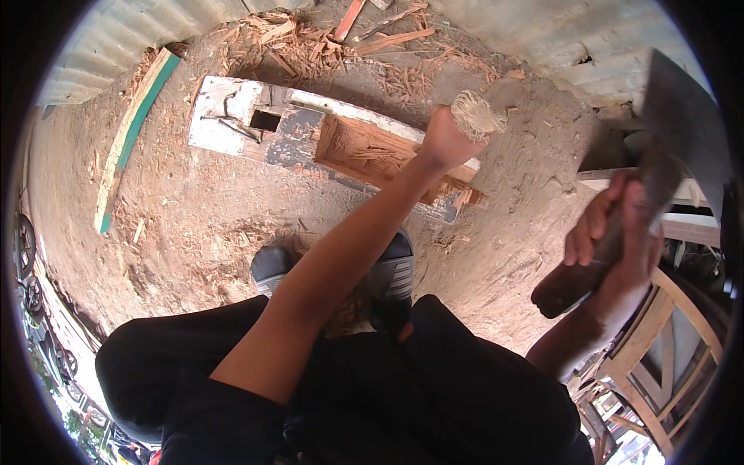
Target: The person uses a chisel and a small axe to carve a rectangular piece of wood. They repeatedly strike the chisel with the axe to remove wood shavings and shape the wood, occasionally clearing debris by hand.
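My left hand (448,143) is closed round what looks like a chisel; only its pale, frayed wooden handle end (479,115) shows, and its lower part is hidden. It is over the right part of a wooden beam (298,139) lying on the ground. A long trough (368,149) is cut into this beam, with splinters inside. Raised at the right, my right hand (620,232) grips the thick, dark wooden handle of what looks like a hatchet (570,285). Its broad, dark head points up and away, partly blurred.
Bent nails (232,124) and a square hole (264,120) mark the beam's left end. A green-edged wooden strip (136,139) lies farther left. Wood chips (287,43) are heaped beside corrugated metal sheets (566,39). Wooden frames (659,333) stand at right; my shoes (391,271) are near the beam.
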Action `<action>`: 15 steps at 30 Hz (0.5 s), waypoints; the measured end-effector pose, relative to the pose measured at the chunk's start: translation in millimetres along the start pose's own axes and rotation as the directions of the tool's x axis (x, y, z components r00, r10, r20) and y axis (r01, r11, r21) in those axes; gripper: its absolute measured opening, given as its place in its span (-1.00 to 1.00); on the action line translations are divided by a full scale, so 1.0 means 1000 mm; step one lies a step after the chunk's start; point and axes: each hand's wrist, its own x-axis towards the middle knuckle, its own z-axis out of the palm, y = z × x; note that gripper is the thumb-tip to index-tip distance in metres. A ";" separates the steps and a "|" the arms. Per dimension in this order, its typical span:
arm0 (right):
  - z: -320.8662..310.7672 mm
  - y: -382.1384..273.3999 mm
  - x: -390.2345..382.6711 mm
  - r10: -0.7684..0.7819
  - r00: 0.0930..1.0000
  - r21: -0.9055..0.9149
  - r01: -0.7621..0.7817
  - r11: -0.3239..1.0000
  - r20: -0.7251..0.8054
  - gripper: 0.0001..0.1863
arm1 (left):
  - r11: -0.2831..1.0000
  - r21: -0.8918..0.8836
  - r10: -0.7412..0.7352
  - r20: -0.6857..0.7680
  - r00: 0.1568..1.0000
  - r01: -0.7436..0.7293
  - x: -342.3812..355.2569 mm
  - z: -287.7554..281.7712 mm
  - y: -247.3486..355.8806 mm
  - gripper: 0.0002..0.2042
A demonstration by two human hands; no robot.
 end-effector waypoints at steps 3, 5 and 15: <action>0.002 0.015 0.012 -0.180 0.980 -0.001 0.181 0.984 -0.086 -0.69 | 0.993 0.106 -0.039 -0.043 0.998 0.044 -0.007 -0.014 0.000 -0.55; 0.012 0.056 0.011 -0.325 0.940 -0.222 0.298 0.928 -0.099 -0.75 | 1.000 0.012 -0.001 -0.025 1.000 0.001 -0.005 -0.016 0.004 -0.55; 0.021 0.095 -0.013 0.517 0.819 -0.168 -0.490 0.856 0.247 -0.75 | 0.883 -0.446 -0.084 0.160 0.984 0.148 0.015 -0.011 -0.044 -0.65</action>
